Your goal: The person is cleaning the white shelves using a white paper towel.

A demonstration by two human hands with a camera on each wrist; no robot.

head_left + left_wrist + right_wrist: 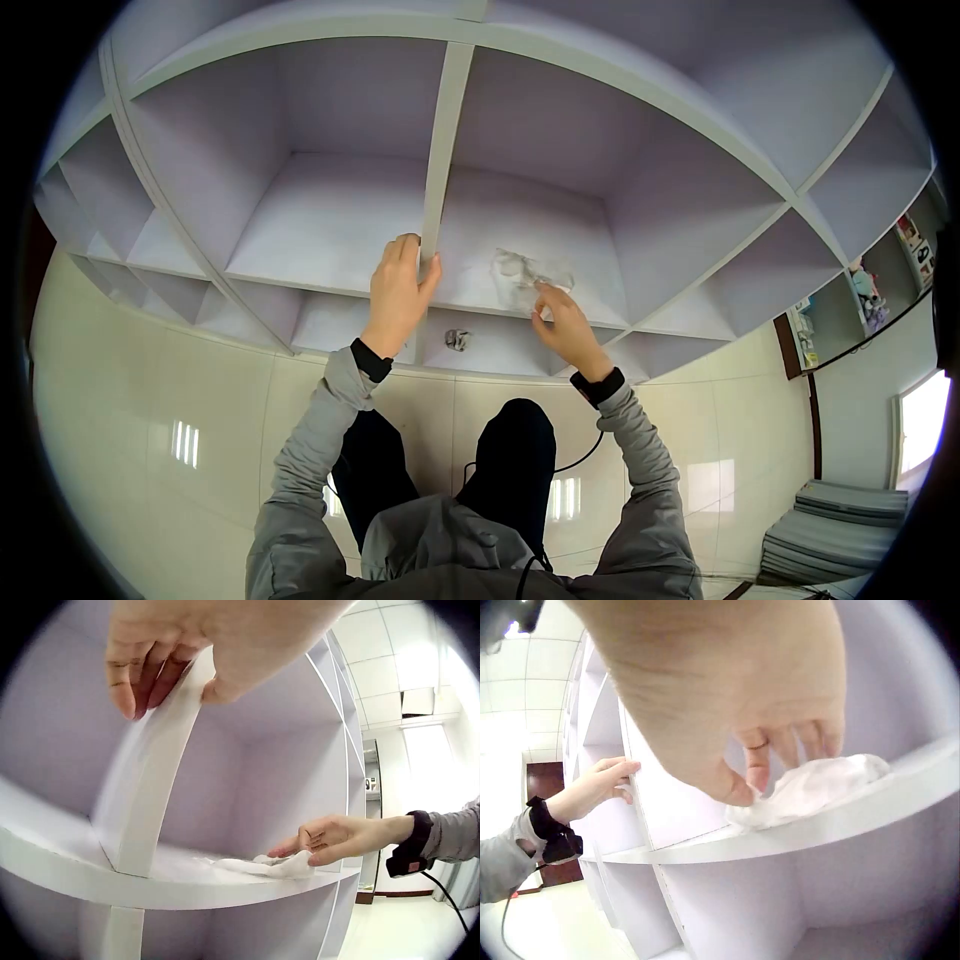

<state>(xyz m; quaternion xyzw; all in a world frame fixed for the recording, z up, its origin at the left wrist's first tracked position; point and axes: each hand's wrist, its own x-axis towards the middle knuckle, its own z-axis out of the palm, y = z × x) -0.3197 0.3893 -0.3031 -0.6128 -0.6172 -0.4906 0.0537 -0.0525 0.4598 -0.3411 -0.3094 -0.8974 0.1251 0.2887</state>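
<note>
A crumpled white tissue (515, 272) with greyish patches lies on the right cubby's shelf board, close to its front edge. My right hand (570, 328) pinches its near side between thumb and fingers; the tissue (817, 787) spreads out beneath the fingers in the right wrist view. My left hand (398, 292) grips the front edge of the upright shelf divider (437, 190). In the left wrist view, the left hand's fingers lie on one face of the divider (146, 802) and the thumb on the other.
The pale lilac shelf unit (240, 280) curves around me with many cubbies. A small dark crumpled thing (457, 340) sits in the lower cubby. At the right stand a cabinet with small items (868, 295) and a grey stack (835, 530). A cable (580, 460) runs near my knee.
</note>
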